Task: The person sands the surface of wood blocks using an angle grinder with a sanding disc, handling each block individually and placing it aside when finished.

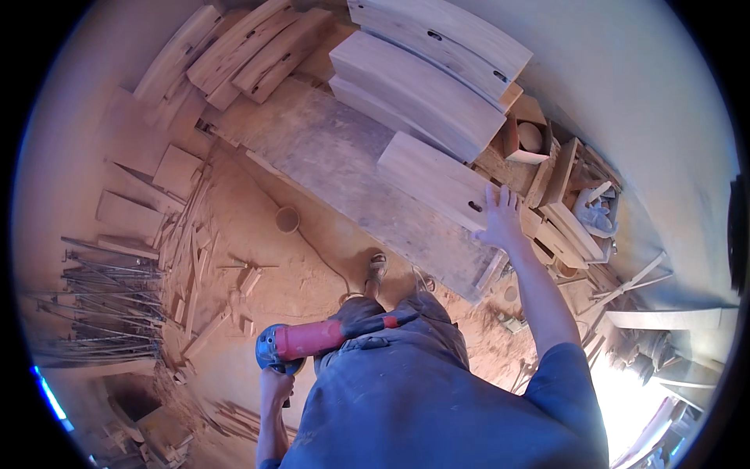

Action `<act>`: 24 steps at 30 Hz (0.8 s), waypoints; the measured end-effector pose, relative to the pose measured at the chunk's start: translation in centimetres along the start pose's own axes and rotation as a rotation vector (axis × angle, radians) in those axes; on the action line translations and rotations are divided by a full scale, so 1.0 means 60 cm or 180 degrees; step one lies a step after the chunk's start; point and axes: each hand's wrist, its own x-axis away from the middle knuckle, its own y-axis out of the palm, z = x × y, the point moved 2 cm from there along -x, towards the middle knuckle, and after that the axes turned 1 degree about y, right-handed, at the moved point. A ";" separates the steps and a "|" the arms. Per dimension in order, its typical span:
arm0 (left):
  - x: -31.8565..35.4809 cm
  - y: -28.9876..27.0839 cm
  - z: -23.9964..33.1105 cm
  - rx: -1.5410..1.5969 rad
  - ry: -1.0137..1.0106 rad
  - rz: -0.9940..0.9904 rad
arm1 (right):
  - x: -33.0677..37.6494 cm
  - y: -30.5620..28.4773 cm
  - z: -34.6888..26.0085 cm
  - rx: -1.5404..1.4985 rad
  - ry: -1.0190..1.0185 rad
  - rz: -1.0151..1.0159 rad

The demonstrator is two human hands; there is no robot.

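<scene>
My left hand (275, 387) grips the red angle grinder (312, 341) low; right hand (500, 219) lies open, flat on the wooden board (437, 181). Best press it steady.

Workshop seen from above the worker. The right hand (500, 219), fingers spread, lies flat on the near end of a slotted curved plank (437, 184) resting on the workbench (336, 156). The left hand (276, 387) grips the side handle of a red angle grinder (308, 341), held low beside the thigh. More curved planks (422, 90) are stacked on the bench beyond. A small round container (287, 220) stands on the sawdust-covered floor (258, 258), with metal rods (101, 305) lying at the far left.
</scene>
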 end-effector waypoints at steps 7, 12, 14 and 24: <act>-0.017 -0.026 0.003 -0.0296 0.0234 0.0080 | -0.017 -0.003 0.006 -0.0312 0.0047 -0.0283; -0.025 -0.039 0.032 -0.0504 0.0348 0.0058 | 0.067 -0.003 -0.056 -0.0563 -0.0139 -0.0134; -0.042 -0.040 0.048 -0.0622 0.0442 0.0066 | 0.099 0.019 -0.057 -0.0396 -0.0459 -0.0008; -0.057 -0.059 0.263 -0.2333 0.1689 0.0661 | 0.237 0.028 -0.275 -0.2647 -0.0556 -0.0437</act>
